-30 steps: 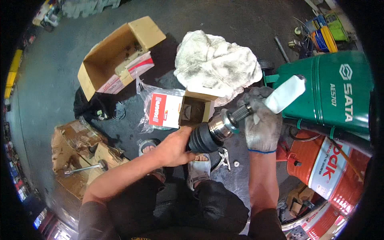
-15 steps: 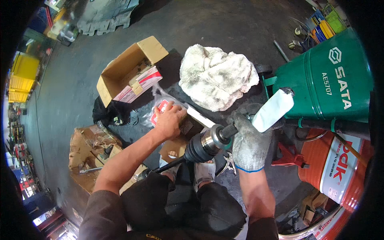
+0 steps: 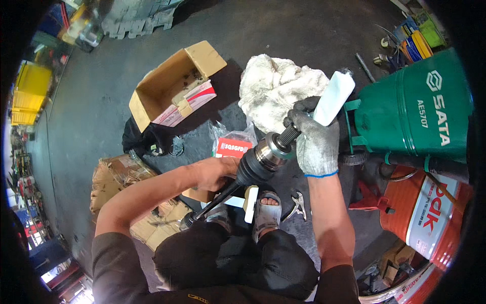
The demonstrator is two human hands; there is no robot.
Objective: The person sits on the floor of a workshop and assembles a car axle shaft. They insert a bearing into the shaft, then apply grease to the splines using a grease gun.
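Observation:
My right hand (image 3: 318,142), in a grey-white glove, is closed around the splined end of a drive axle (image 3: 260,159). The axle has a bright metal joint and a black ribbed boot. It slopes down toward my lap at the left. A white sleeve-like piece (image 3: 334,99) with a dark tip sticks out past the glove; whether it sits on the axle I cannot tell. Bare and curled, my left hand (image 3: 215,173) is just behind the axle, its fingertips hidden. Beyond it lies a red-and-white box (image 3: 233,147) by clear plastic. A white-edged carton piece (image 3: 250,202) is between my feet.
An open cardboard box (image 3: 167,91) and a soiled white towel (image 3: 273,88) lie ahead. Flattened cardboard (image 3: 152,223) is at left. Locking pliers (image 3: 297,205) lie right of my foot. A green drum (image 3: 405,111), an orange bucket (image 3: 405,202) and a red stand (image 3: 369,197) stand at right.
My left hand has come off the plastic-wrapped red item and moved nearer me, behind the axle. My right hand and the white piece have shifted away from me. The view has also shifted.

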